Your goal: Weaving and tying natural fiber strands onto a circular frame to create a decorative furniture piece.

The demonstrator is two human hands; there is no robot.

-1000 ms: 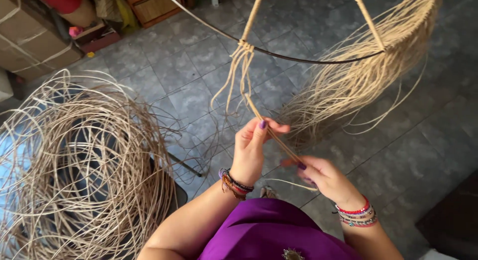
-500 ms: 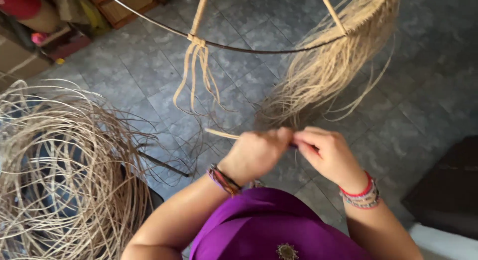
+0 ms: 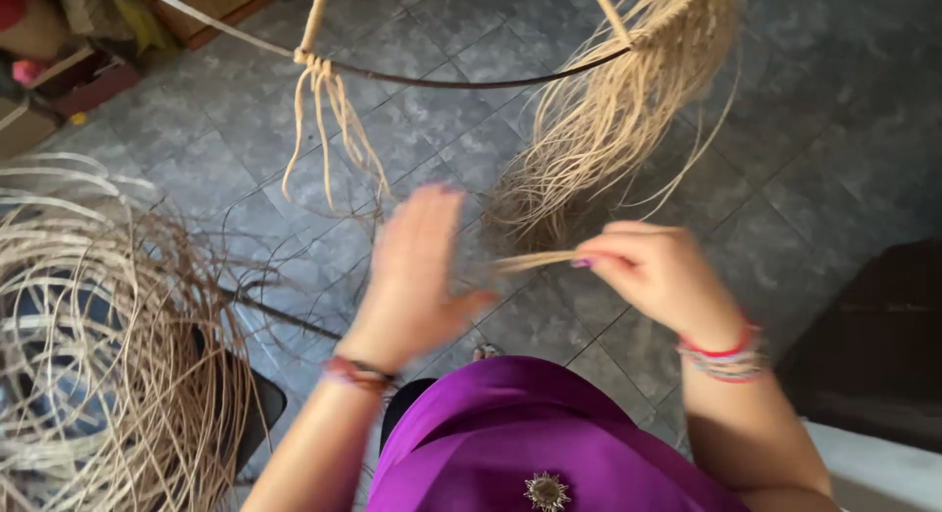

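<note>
Tiles of grey stone [image 3: 785, 129] make up the floor beneath everything, and to the left a big loose coil of pale tan cane strands [image 3: 88, 355] lies heaped on it. Above hangs a thin dark curved wire hoop [image 3: 471, 82] crossed by light wooden ribs, with a thick fringe of straw-coloured fibre [image 3: 608, 129] trailing from its right part and a smaller knotted tuft of the same fibre [image 3: 324, 110] on the left rib. The step in hand looks like knotting fibre onto the hoop. The right hand [image 3: 657, 277] is pinched shut on a short flat straw-coloured strand [image 3: 535, 261], held below the fringe. The left hand [image 3: 417, 277] is blurred, fingers spread, holding nothing. Next, the strand likely needs lifting to the hoop, with both hands meeting to loop it.
</note>
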